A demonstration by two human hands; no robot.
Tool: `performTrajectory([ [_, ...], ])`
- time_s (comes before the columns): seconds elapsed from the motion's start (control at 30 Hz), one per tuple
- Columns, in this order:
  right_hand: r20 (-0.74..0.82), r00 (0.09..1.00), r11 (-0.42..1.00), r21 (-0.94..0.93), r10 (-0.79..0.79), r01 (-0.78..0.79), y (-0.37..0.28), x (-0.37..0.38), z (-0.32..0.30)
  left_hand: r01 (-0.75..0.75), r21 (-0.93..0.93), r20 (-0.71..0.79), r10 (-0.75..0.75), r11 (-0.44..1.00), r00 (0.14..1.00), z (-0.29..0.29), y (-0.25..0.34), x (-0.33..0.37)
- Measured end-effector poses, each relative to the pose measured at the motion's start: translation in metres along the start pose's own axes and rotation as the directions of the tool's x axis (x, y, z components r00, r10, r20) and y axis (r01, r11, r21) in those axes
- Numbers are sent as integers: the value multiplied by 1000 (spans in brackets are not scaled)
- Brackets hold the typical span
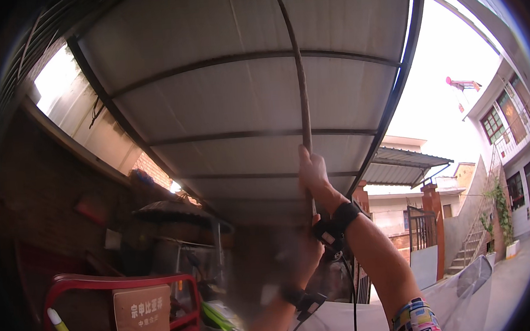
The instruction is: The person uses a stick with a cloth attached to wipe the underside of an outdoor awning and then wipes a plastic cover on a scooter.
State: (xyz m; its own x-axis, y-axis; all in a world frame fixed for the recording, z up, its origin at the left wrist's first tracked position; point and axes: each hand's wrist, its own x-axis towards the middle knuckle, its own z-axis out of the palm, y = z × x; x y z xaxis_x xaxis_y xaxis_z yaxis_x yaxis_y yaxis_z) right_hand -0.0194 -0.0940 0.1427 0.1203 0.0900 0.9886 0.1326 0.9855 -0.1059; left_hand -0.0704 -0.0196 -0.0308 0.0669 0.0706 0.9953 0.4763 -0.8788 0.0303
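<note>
A long, slightly bent wooden pole [302,85] rises from my hands toward the roof sheeting overhead. Its upper end, dark and partly cut off, meets the top edge of the view. My right hand [314,172] is wrapped around the shaft, its wrist banded in black with a small device. Lower down, my left hand [311,253] grips the same pole close under the right wrist, partly hidden by that device. A black strap and small device sit on the left wrist too. Whether the pole touches the sheeting is hard to tell.
Pale roof panels [244,106] on dark metal ribs span above. At lower left stands a red metal frame [127,282] with a brown panel [143,319]; shadowed clutter lies behind. A translucent sheet [463,293] is at lower right, with stairs [467,248] and a white building beyond.
</note>
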Motion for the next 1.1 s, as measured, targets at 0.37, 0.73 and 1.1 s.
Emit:
performTrajectory([
  [0.37,77,980,977,92,184,-191,-66,33,17,-27,-877,-131,-185,480,974,-17,38,89],
  [0.73,-19,993,971,-207,115,-116,54,-37,36,40,17,-82,-38,999,996,23,-94,-26],
  [1.1,27,944,936,-141,330,-323,118,-84,39,149,-487,-167,-259,861,951,45,-83,-70],
])
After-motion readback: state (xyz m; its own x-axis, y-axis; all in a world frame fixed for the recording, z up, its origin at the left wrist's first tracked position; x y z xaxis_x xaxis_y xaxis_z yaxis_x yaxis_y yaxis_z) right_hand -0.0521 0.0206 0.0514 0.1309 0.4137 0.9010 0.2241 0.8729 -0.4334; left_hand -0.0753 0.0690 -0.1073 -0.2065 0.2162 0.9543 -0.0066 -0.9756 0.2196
